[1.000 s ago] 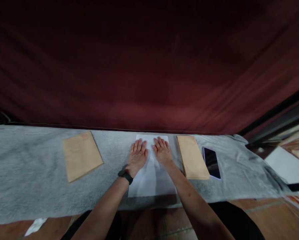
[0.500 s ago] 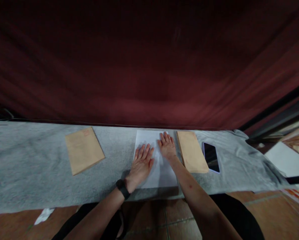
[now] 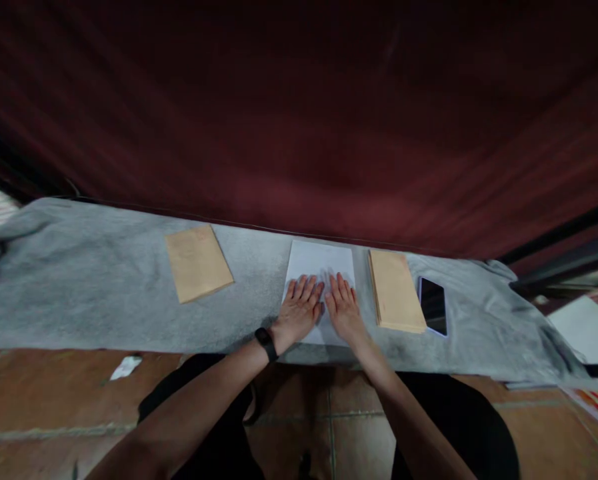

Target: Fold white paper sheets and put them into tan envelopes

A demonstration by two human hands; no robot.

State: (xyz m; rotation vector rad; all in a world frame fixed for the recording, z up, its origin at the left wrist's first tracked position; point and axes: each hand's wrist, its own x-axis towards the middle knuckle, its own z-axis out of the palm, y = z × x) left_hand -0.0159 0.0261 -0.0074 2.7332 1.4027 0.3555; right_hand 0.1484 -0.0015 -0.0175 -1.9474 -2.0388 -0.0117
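Observation:
A white sheet of paper (image 3: 321, 257) lies on the grey cloth between my two hands and under them. My left hand (image 3: 300, 312) rests flat on its left half, fingers stretched toward the far edge; a black band circles that wrist. On the right half lies my right hand (image 3: 345, 310), palm down with the fingers slightly apart. Just right of the paper is a stack of brown envelopes (image 3: 397, 291). Farther off to the left, brown envelopes (image 3: 199, 265) lie at a slant; I cannot tell how many. Neither hand grips anything.
Grey cloth (image 3: 113, 280) covers the long narrow surface, with a dark red curtain (image 3: 299, 147) behind it. A phone (image 3: 433, 306) lies right of the envelope stack. On the tiled floor is a crumpled white scrap (image 3: 126, 367). A white board (image 3: 586, 330) stands at far right.
My right hand has slid back toward me along the paper, now about level with my left. Both hands stay flat. The head view has turned and shifted slightly.

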